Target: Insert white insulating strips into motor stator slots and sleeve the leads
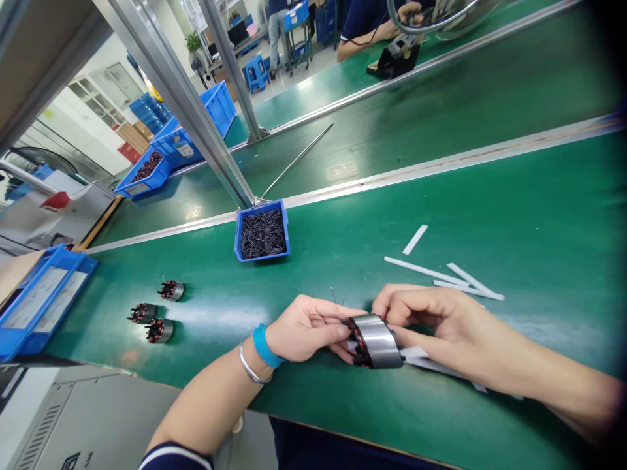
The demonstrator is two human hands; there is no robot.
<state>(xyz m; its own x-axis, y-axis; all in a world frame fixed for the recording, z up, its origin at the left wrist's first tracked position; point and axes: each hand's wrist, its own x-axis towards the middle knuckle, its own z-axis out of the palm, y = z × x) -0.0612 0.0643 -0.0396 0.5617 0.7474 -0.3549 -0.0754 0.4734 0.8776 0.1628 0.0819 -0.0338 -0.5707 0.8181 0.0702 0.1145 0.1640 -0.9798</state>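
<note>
A motor stator (379, 341), a steel ring with copper windings and black ends, is held tilted above the green bench. My left hand (306, 329), wearing a blue band and a silver bangle, grips its wound end between thumb and fingers. My right hand (435, 326) is closed with its fingertips at the stator's other end; what lies inside the curled fingers is hidden. A white strip (438, 367) runs out from beside the stator beneath my right hand. Thin wires (334, 299) stick up near my left fingers.
Several white strips (426, 269) lie beyond my right hand. A blue bin (262, 232) of short black tubes stands by the metal post (196, 117). Three more stators (160, 331) sit at left, near a blue tray (49, 300). Across the bench, a person's arm (365, 46) shows.
</note>
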